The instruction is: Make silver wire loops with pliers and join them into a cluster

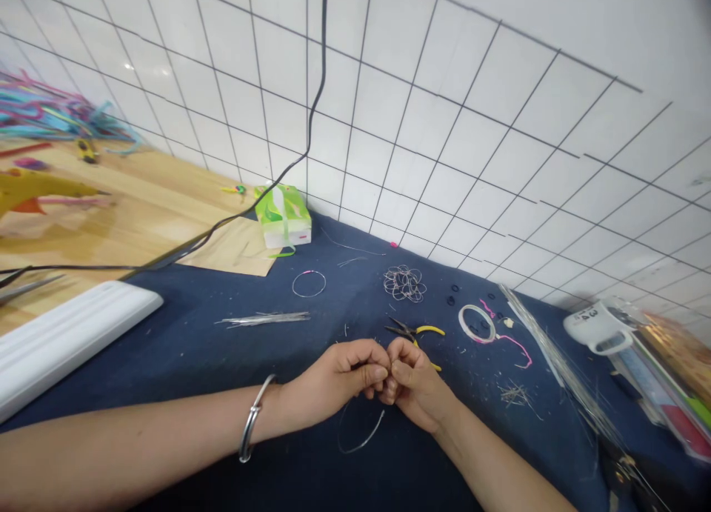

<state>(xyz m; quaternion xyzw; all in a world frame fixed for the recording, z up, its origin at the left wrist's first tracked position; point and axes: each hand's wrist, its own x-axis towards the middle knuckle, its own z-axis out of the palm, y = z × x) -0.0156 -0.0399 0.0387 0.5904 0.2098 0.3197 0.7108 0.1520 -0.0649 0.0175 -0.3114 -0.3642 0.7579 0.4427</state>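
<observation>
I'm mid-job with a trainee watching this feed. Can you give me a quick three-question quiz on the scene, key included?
1. True or false: the left hand and the right hand are held far apart.

2. Choose one: the silver bangle is worn on
A) the left wrist
B) the right wrist

3. Fill in the colour: the lone wire ring lying on the dark blue cloth, near the tissue pack, has a small ____ mark on it.

Key: 1. False, they are close together. 2. A. 3. Pink.
</observation>
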